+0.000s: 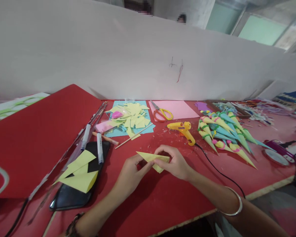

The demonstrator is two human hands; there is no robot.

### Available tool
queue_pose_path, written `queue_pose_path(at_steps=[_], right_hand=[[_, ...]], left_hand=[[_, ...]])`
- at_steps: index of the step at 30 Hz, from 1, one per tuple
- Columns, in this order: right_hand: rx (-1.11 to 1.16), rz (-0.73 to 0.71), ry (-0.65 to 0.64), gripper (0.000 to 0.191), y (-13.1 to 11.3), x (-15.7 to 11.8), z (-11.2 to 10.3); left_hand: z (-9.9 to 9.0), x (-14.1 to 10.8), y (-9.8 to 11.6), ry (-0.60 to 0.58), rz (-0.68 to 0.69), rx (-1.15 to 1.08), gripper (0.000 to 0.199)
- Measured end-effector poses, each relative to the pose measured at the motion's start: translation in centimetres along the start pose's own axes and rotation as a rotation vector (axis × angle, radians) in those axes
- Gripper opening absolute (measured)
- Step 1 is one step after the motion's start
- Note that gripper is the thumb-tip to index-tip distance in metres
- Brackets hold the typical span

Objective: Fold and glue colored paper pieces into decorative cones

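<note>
- Left hand (132, 174) and right hand (174, 163) both pinch the pointed yellow paper (151, 156) over the worktop (148, 200).
- Open red surface runs from the hands to the near edge.
- Glue gun (184, 129) sits beyond the right hand; phone (71, 199) left of the left.
- Marker (100, 151) print: too small to read.

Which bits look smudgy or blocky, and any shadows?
In the head view: two patches at the top are blocky; pale green rectangular panels, top right, look blurry; soft dark shadow falls on the smooth red tabletop below the bare left hand and right hand.
</note>
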State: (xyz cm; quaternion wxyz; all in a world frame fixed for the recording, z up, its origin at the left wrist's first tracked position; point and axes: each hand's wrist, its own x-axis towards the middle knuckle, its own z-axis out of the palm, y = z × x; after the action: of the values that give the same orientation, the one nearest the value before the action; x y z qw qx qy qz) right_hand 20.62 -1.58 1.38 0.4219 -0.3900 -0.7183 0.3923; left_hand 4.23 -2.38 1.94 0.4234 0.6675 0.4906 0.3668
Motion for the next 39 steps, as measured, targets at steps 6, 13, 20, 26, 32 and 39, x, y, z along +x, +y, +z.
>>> queue_pose_path(at_steps=[6,13,20,26,32,39], right_hand=[[-0.058,-0.052,-0.023,0.013,-0.37,0.11,-0.06],[-0.057,-0.046,-0.004,0.02,-0.39,0.19,-0.1],[-0.025,0.013,0.06,0.034,0.01,0.36,-0.62],[-0.117,-0.018,0.057,0.014,0.02,0.39,-0.49],[0.014,-0.02,0.027,0.029,-0.34,0.28,-0.54],[0.047,-0.048,0.047,0.037,-0.27,0.19,-0.57]], left_hand=[[0.19,-0.23,0.14,-0.089,0.103,0.067,0.02],[0.04,-0.38,0.16,-0.132,0.108,0.121,0.017],[-0.27,-0.79,0.56,-0.166,0.138,0.004,0.022],[-0.23,-0.81,0.59,-0.098,0.175,-0.052,0.032],[-0.24,-0.63,0.76,-0.178,0.173,-0.019,0.03],[-0.33,-0.52,0.85,-0.24,0.197,0.028,0.03]])
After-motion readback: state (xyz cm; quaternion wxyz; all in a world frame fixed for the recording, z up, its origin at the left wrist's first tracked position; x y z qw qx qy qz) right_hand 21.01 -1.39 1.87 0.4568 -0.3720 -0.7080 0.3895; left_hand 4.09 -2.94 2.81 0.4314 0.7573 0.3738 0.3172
